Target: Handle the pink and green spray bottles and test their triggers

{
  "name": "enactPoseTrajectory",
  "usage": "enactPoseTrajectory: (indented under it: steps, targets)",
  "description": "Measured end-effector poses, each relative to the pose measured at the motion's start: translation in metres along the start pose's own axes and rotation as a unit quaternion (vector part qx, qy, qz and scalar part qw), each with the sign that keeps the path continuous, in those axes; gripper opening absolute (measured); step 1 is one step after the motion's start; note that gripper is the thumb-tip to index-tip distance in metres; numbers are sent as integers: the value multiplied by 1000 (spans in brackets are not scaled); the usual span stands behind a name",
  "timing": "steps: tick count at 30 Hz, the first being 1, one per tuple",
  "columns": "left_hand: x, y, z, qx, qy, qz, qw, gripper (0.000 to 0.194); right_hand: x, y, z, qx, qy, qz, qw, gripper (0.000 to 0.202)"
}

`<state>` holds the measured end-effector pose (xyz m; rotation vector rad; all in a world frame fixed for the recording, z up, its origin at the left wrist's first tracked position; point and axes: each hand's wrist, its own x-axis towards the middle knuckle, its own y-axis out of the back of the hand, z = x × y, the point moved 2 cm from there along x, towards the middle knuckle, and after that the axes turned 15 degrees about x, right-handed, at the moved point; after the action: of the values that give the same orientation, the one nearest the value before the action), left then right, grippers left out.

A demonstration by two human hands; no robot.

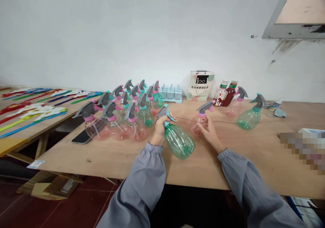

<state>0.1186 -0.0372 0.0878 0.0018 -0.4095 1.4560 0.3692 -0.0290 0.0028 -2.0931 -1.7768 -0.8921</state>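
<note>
My left hand [160, 128] is closed around the neck and grey-and-teal trigger head of a green spray bottle [179, 141], which tilts with its base toward the lower right. On the right, my right hand [210, 133] has its fingers against the side of a pink spray bottle [197, 123] that stands upright on the table. Several pink and green spray bottles [137, 128] are grouped left of my hands. Farther right stand another pink spray bottle [235, 106] and a green spray bottle [250, 118].
A dark phone [81, 137] lies beside the bottle group on the wooden table [101, 162]. Along the wall are a light-blue rack [174, 95], a paper bag [200, 87] and two drink bottles [230, 94]. Colourful strips [33, 118] cover the left table.
</note>
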Motion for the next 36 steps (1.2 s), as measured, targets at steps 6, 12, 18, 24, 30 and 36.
enactPoseTrajectory:
  steps: [6, 12, 18, 24, 30, 36]
  targets:
    - [1, -7, 1, 20, -14, -62, 998, 21, -4, -7, -8, 13, 9, -4, 1000, 69]
    - [-4, -2, 3, 31, -40, 18, 999, 11, -5, -9, -12, 21, -2, -14, 1000, 71]
    - [-10, 3, 13, 181, -149, 65, 970, 20, -5, -9, -12, 32, -10, -19, 999, 70]
    - [9, 12, 2, 289, -153, 98, 940, 23, -6, -9, -13, 33, -24, -10, 999, 71]
    - [20, 16, -19, 299, -170, 149, 927, 49, -6, -10, -13, 42, -21, -12, 999, 69]
    - [-12, 32, -42, 394, -154, 148, 894, 83, -6, -11, -11, 32, -26, -6, 999, 69]
